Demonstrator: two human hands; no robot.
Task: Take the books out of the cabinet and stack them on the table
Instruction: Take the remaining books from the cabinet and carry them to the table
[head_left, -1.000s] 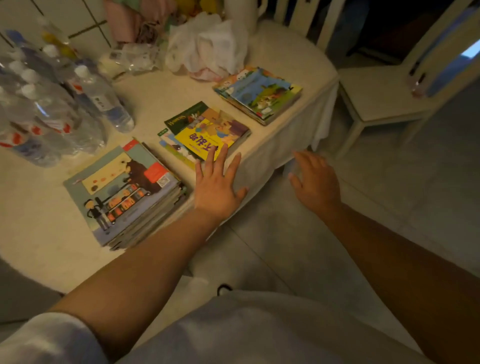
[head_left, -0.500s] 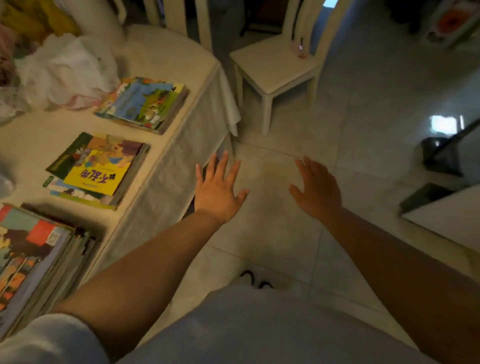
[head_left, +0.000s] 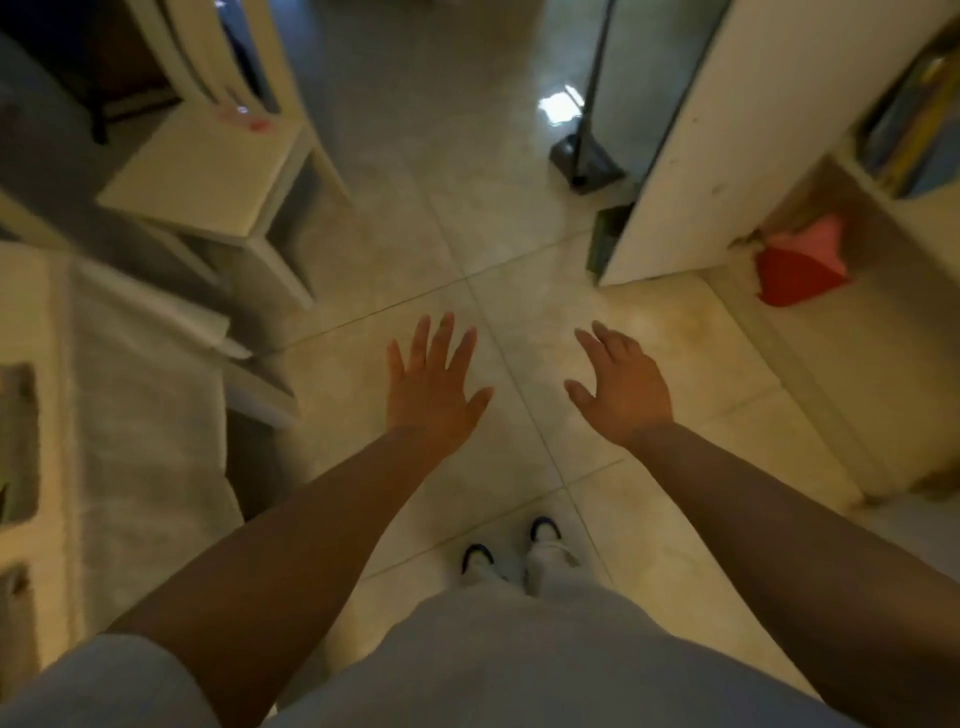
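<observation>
Two empty hands, left hand (head_left: 434, 387) and right hand (head_left: 621, 392), well left of the cabinet's books (head_left: 911, 130).

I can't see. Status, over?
Left hand and right hand open, empty. Books in cabinet, far right. Chair left, floor between clear.

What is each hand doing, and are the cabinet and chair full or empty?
Left hand: open, fingers spread, holding nothing.
Right hand: open, holding nothing.
Cabinet: upper shelf holds upright books; lower shelf holds a red thing.
Chair: upright, a small pink thing on its seat.
</observation>
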